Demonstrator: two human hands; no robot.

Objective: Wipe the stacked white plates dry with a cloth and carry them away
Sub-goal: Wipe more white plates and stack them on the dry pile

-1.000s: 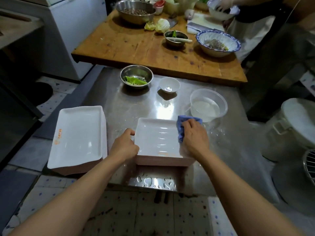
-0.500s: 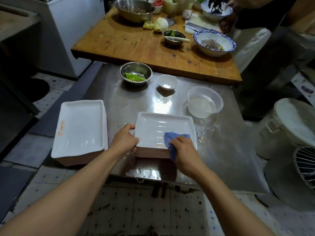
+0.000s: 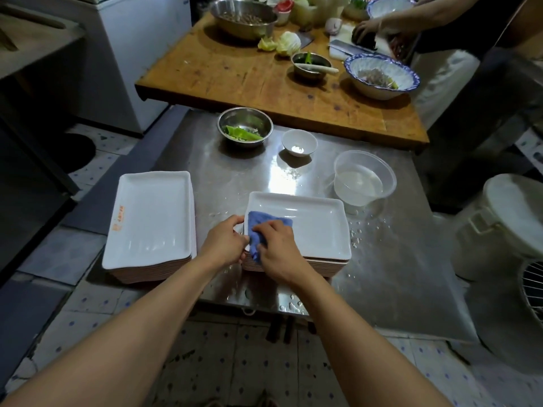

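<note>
A blue cloth (image 3: 266, 230) was pressed by the right hand (image 3: 279, 249) onto the left end of the top plate of a stack of white rectangular plates (image 3: 317, 227), just below the middle of the frame on the steel bench (image 3: 390, 259). The fingers of the right hand were curled over the cloth, which was bunched beneath them. The left rim of the same stack was gripped by the left hand (image 3: 226, 245), with the thumb on the upper edge and the fingers wrapped round the side. The two hands were seen touching or very nearly so.

A second stack of white plates (image 3: 150, 218), marked with orange print near its left edge, was set at the left of the frame, close to the bench's left edge and apart from the first stack. Water droplets were scattered over the bench around the wiped stack.

Further up the frame a clear plastic tub (image 3: 364, 177) holding water was placed just beyond the stack's upper right corner. A small white bowl (image 3: 299, 142) and a steel bowl (image 3: 245, 126) with green leaves were set near the bench's far edge. Beyond them a wooden table (image 3: 223, 71) carried more bowls, and another person's hand (image 3: 367, 26) was seen at the upper right.
</note>
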